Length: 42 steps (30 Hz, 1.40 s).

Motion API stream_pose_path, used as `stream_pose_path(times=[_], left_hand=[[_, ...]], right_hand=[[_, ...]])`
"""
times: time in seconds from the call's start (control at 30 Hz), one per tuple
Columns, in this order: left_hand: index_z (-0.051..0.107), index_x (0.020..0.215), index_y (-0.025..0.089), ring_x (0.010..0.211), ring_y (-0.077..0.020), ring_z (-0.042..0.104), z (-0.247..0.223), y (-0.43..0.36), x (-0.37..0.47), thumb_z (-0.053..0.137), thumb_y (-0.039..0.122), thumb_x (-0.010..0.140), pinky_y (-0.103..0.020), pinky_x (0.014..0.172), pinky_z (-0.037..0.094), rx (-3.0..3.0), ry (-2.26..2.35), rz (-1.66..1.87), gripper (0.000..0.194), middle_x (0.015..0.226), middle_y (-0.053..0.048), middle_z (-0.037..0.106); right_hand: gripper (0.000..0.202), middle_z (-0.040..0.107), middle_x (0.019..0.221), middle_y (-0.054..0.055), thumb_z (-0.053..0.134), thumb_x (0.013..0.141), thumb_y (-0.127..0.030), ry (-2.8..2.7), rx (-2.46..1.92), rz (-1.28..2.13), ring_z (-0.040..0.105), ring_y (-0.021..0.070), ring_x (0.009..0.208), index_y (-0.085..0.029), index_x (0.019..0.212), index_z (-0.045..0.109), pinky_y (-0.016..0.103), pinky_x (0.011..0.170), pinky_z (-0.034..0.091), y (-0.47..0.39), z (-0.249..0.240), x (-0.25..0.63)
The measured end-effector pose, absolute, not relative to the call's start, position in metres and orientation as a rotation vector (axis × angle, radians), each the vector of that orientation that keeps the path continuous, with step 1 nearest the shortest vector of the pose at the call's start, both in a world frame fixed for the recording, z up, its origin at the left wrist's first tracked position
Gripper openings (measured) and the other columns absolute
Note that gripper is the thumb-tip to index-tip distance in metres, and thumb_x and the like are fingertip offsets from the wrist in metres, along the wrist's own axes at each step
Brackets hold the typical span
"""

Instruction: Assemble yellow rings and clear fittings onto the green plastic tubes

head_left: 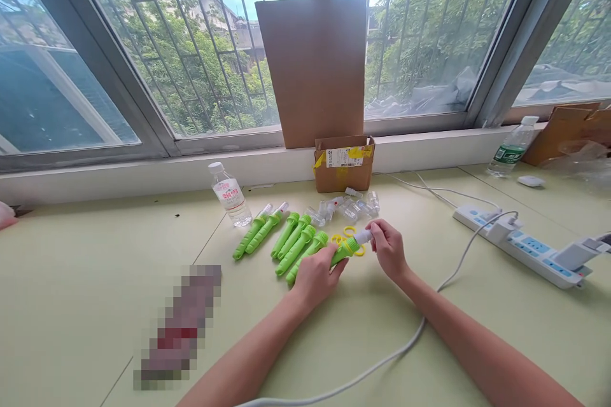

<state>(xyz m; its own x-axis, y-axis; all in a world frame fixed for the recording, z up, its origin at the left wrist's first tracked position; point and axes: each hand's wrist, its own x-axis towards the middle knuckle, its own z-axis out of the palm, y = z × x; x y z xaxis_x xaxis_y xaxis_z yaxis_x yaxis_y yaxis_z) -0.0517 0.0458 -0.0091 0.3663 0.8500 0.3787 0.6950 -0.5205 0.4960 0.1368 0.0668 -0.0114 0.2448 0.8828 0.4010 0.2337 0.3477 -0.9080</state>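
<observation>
My left hand (314, 275) is closed around a green plastic tube (342, 251) with a yellow ring near its upper end. At that end sits a whitish translucent piece (363, 237), pinched by the fingertips of my right hand (389, 249). Beside my left hand lie several ridged green tubes (296, 252) with open threaded necks. Farther left, two green tubes (263, 230) carry clear tops. Several yellow rings (350, 230) lie just behind the held tube. Small clear plastic containers (352, 211) are scattered behind the rings.
A cardboard box (344, 172) stands at the back, with a cardboard sheet (319, 70) behind it. Water bottles stand left (230, 196) and right (513, 147). A power strip (520, 245) lies right; its white cable (405, 346) passes under my right forearm. A pixelated object (181, 331) lies left.
</observation>
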Motion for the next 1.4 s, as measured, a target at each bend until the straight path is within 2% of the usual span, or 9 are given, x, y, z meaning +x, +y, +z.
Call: stream_pose_path(times=[0.23, 0.4, 0.67, 0.93, 1.03, 1.17, 1.3, 1.4], left_hand=[[0.058, 0.090, 0.022, 0.065, -0.0198, 0.058, -0.011, 0.046, -0.052, 0.045, 0.039, 0.089, -0.026, 0.055, 0.031, 2.489, 1.363, 0.865, 0.021, 0.079, -0.006, 0.064], [0.057, 0.087, 0.021, 0.063, -0.0195, 0.058, -0.010, 0.047, -0.053, 0.043, 0.040, 0.090, -0.026, 0.055, 0.030, 2.490, 1.367, 0.864, 0.023, 0.076, -0.005, 0.064], [0.056, 0.085, 0.020, 0.062, -0.0183, 0.058, -0.012, 0.047, -0.053, 0.035, 0.039, 0.094, -0.027, 0.054, 0.029, 2.526, 1.421, 0.837, 0.029, 0.074, -0.004, 0.063], [0.056, 0.091, 0.019, 0.064, -0.0166, 0.059, -0.012, 0.047, -0.054, 0.036, 0.037, 0.094, -0.026, 0.055, 0.033, 2.541, 1.453, 0.825, 0.027, 0.078, -0.003, 0.065], [0.056, 0.090, 0.019, 0.064, -0.0164, 0.058, -0.012, 0.047, -0.056, 0.036, 0.037, 0.094, -0.026, 0.056, 0.034, 2.541, 1.440, 0.820, 0.027, 0.078, -0.003, 0.065], [0.055, 0.090, 0.019, 0.066, -0.0166, 0.058, -0.013, 0.048, -0.057, 0.037, 0.038, 0.094, -0.026, 0.057, 0.035, 2.537, 1.416, 0.825, 0.027, 0.081, -0.004, 0.065], [0.054, 0.095, 0.019, 0.069, -0.0168, 0.058, -0.014, 0.049, -0.057, 0.037, 0.038, 0.093, -0.025, 0.059, 0.036, 2.541, 1.356, 0.830, 0.026, 0.084, -0.004, 0.065], [0.054, 0.096, 0.019, 0.069, -0.0170, 0.057, -0.014, 0.049, -0.057, 0.037, 0.038, 0.093, -0.025, 0.059, 0.035, 2.535, 1.339, 0.826, 0.025, 0.084, -0.004, 0.065]], right_hand=[[0.026, 0.041, 0.051, -0.005, 0.044, 0.087, -0.037, -1.392, -1.158, 0.608, 0.038, 0.0113, 0.045, -0.020, 0.071, 0.055, 0.024, 0.044, 0.031, 0.065, -0.016, 0.133], [0.025, 0.048, 0.052, -0.005, 0.056, 0.081, -0.044, -1.273, -1.096, 0.819, 0.045, 0.0117, 0.041, -0.020, 0.083, 0.057, 0.024, 0.040, 0.036, 0.066, -0.013, 0.129], [0.027, 0.051, 0.047, -0.004, 0.064, 0.077, -0.044, -1.198, -0.990, 0.991, 0.048, 0.0112, 0.038, -0.017, 0.076, 0.060, 0.025, 0.039, 0.040, 0.069, -0.014, 0.132], [0.025, 0.061, 0.065, 0.000, 0.063, 0.078, -0.038, -1.171, -0.815, 1.219, 0.058, 0.0138, 0.051, -0.017, 0.093, 0.063, 0.030, 0.052, 0.049, 0.065, -0.011, 0.136], [0.025, 0.061, 0.064, 0.000, 0.064, 0.078, -0.039, -1.204, -0.847, 1.238, 0.057, 0.0131, 0.050, -0.017, 0.090, 0.064, 0.029, 0.052, 0.047, 0.066, -0.009, 0.138], [0.025, 0.052, 0.054, -0.004, 0.066, 0.078, -0.040, -1.250, -0.901, 1.182, 0.050, 0.0098, 0.045, -0.016, 0.080, 0.064, 0.025, 0.048, 0.042, 0.069, -0.006, 0.139], [0.031, 0.054, 0.051, -0.004, 0.067, 0.076, -0.043, -1.257, -0.942, 1.119, 0.046, 0.0085, 0.042, -0.017, 0.064, 0.055, 0.023, 0.044, 0.038, 0.069, -0.007, 0.137], [0.035, 0.053, 0.049, -0.004, 0.067, 0.076, -0.044, -1.252, -0.976, 1.047, 0.044, 0.0084, 0.040, -0.018, 0.060, 0.050, 0.022, 0.043, 0.037, 0.069, -0.008, 0.135]])
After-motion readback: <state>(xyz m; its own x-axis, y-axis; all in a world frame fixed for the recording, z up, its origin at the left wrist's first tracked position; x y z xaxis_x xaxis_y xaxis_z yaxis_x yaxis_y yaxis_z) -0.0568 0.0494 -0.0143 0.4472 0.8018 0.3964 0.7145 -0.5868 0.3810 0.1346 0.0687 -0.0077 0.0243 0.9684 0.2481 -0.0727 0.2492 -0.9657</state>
